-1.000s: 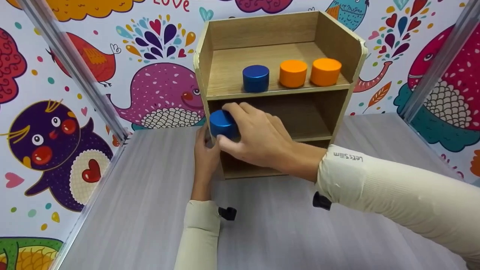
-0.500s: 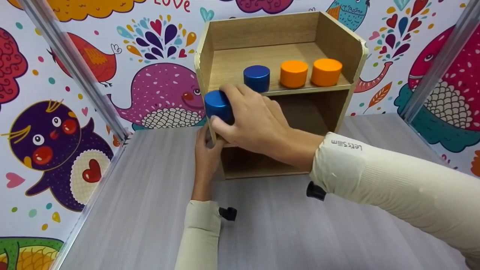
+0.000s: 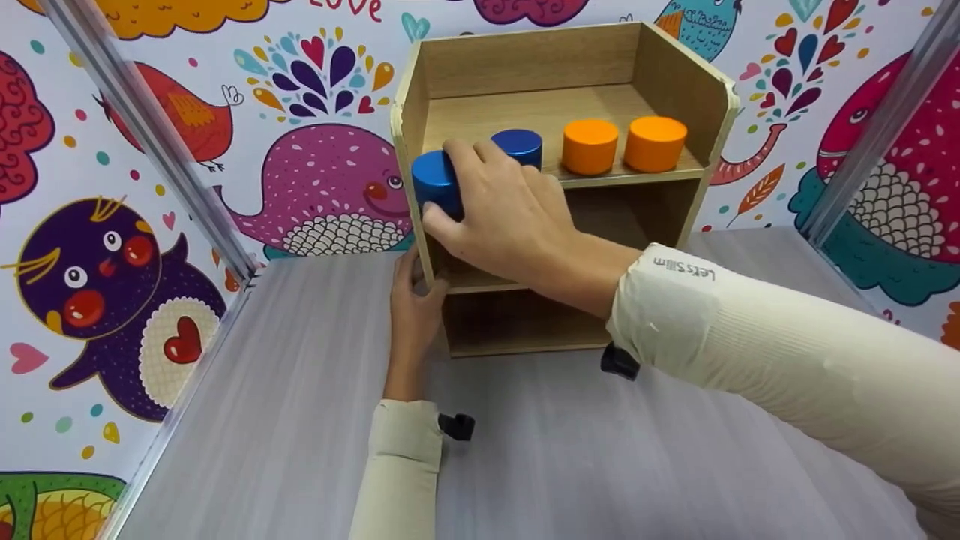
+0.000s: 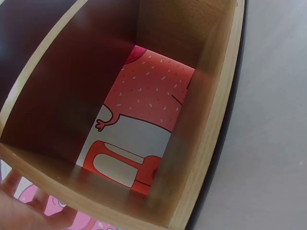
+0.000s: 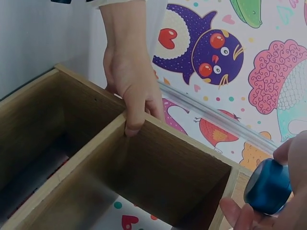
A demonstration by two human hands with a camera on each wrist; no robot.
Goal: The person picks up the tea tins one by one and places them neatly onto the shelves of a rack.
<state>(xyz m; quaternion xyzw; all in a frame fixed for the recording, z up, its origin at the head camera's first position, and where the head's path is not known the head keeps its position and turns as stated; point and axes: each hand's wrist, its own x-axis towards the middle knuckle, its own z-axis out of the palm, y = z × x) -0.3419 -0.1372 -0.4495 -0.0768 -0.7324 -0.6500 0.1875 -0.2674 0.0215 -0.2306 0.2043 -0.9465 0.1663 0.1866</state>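
Observation:
My right hand point(image 3: 514, 217) grips a shiny blue cylinder point(image 3: 433, 180) at the left front of the wooden shelf unit's point(image 3: 525, 45) top board. In the right wrist view the blue cylinder point(image 5: 269, 189) sits between thumb and fingers; whether it touches the board cannot be made out. Lower down, my left hand point(image 3: 416, 311) holds the unit's left side panel. The right wrist view has this left hand's point(image 5: 132, 81) thumb over the panel's front edge, with fingers outside. Partly behind my right hand, a darker blue cylinder point(image 3: 519, 142) stands on the top board.
Two orange cylinders point(image 3: 589, 148) stand toward the right end of the top board. Below it are open compartments point(image 3: 517, 322). The unit stands on a grey table point(image 3: 315, 420). Printed walls point(image 3: 322, 180) with metal strips point(image 3: 150, 135) enclose the back and sides.
My right hand has lifted the blue cylinder from in front of the middle compartment up to top-board height. My left hand has stayed on the side panel.

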